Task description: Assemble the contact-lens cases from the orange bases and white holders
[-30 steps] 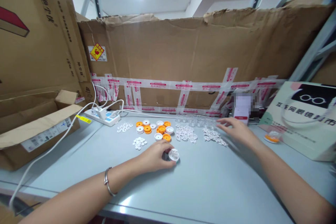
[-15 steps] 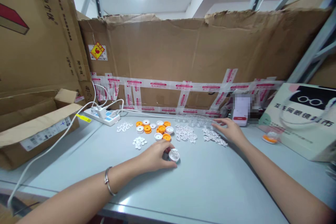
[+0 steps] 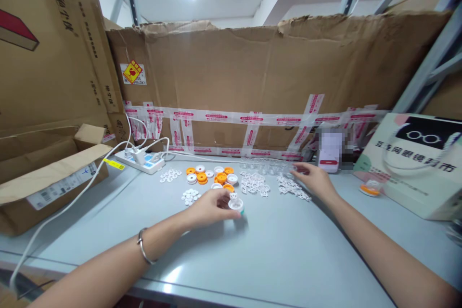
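My left hand [image 3: 209, 208] is closed round a small white round cap [image 3: 236, 203] and holds it just above the grey table [image 3: 274, 260]. My right hand [image 3: 314, 179] reaches to the far side, fingers spread over a row of small clear plastic parts [image 3: 267, 167], beside a heap of flat white pieces [image 3: 293, 187]. Between the hands lie another heap of white pieces [image 3: 254, 184] and a cluster of orange and white round caps [image 3: 212, 176]. Small white discs [image 3: 190, 196] lie to the left of my left hand.
A white power strip [image 3: 140, 160] with a trailing cable sits at the back left, near an open cardboard box [image 3: 43, 173]. A taped cardboard wall [image 3: 260, 82] closes the back. A paper bag [image 3: 415, 163] and an orange-and-white cap [image 3: 369, 187] stand at right.
My left hand has lifted the white cap slightly off the table and tilted it. My right hand has moved a little left and farther back toward the clear parts.
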Motion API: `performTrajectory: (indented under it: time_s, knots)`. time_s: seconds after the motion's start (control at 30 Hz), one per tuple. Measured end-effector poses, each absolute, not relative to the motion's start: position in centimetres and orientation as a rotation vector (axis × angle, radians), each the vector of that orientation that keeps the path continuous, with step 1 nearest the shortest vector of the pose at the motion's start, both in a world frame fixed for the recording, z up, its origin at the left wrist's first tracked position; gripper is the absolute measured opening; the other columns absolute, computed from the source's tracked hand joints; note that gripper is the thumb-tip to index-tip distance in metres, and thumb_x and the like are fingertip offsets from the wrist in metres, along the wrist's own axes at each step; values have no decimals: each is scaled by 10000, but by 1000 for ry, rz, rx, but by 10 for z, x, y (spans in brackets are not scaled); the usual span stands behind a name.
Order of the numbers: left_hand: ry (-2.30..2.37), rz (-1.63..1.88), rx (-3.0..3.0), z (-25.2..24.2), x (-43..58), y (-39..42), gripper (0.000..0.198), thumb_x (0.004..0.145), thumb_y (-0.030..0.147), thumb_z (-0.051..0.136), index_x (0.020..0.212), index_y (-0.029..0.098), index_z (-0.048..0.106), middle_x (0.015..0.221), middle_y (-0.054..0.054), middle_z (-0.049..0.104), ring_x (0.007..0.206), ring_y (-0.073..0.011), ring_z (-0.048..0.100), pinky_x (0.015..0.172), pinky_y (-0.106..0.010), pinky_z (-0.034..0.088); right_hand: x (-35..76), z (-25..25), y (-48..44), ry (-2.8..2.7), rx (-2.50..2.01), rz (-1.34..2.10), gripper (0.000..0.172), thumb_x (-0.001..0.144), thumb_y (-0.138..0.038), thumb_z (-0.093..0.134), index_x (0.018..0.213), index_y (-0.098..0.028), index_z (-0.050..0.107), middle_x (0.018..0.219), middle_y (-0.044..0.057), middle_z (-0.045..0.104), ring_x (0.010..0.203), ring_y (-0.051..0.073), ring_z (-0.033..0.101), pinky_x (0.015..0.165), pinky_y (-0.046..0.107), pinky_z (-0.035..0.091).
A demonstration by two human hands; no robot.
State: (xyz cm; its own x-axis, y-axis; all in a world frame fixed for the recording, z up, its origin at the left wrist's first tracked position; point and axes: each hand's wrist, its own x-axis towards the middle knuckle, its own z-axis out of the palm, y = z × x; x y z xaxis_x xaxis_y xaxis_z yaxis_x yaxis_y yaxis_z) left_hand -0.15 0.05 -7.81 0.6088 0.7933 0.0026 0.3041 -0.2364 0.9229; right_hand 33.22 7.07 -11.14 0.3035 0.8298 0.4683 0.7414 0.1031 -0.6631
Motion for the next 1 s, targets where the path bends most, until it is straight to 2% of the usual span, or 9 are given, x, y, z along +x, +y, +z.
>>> performTrajectory:
  time_s: [0.2, 0.3, 0.37, 0.47, 0.6, 0.73, 0.83, 1.0]
  knots:
    - [619, 547, 1442, -65, -7, 1, 260, 677, 294, 689, 867, 131, 619, 879, -50, 606, 821, -143, 555, 797, -278, 398, 328, -89, 53, -1278, -1578, 198, 363, 608, -364, 646, 915, -171, 660, 801, 91, 678, 800, 260, 625, 759, 403, 466]
    - [569, 542, 1350, -63, -9, 2, 288, 676, 286, 702, 905, 128, 627, 934, -75, 609, 863, -155, 566, 852, -307, 392, 320, -79, 44, -1143, -1482, 306, 358, 593, -372, 680, 899, -189, 657, 831, 67, 667, 863, 256, 609, 823, 427, 450]
    - [563, 536, 1319, -63, -10, 2, 311, 669, 287, 711, 924, 129, 628, 958, -86, 610, 876, -161, 568, 872, -321, 385, 311, -72, 39, -1037, -1327, 503, 329, 562, -343, 717, 854, -205, 653, 810, 37, 664, 846, 228, 617, 831, 398, 472]
    - [553, 552, 1345, -64, -9, 2, 293, 673, 279, 709, 913, 129, 634, 948, -78, 611, 870, -154, 558, 864, -306, 383, 291, -62, 32, -947, -1115, 772, 326, 515, -295, 758, 813, -221, 648, 778, 9, 668, 798, 193, 639, 812, 344, 513]
    - [579, 563, 1408, -65, -7, 1, 264, 690, 281, 691, 898, 127, 637, 908, -57, 608, 850, -137, 549, 832, -271, 380, 248, -49, 13, -1009, -1008, 1005, 331, 543, -298, 762, 848, -229, 653, 815, 8, 686, 836, 176, 645, 839, 325, 509]
    - [716, 572, 1428, -69, -1, -1, 345, 595, 276, 755, 868, 124, 608, 819, -33, 603, 773, -134, 554, 780, -275, 388, 207, -48, -8, -1135, -960, 1224, 317, 567, -295, 761, 861, -228, 661, 841, 1, 682, 832, 168, 640, 862, 348, 480]
    - [790, 575, 1402, -74, 3, -2, 406, 521, 269, 792, 837, 123, 582, 763, -22, 601, 719, -134, 558, 744, -281, 394, 193, -52, -16, -1260, -973, 1279, 334, 601, -328, 742, 907, -229, 655, 911, 18, 675, 867, 183, 628, 868, 367, 464]
    - [796, 589, 1395, -75, 3, -1, 382, 512, 274, 790, 802, 118, 597, 777, -34, 623, 711, -134, 573, 737, -277, 404, 189, -55, -20, -1429, -1035, 1244, 330, 615, -361, 723, 906, -223, 653, 1004, 40, 665, 914, 205, 622, 872, 376, 460]
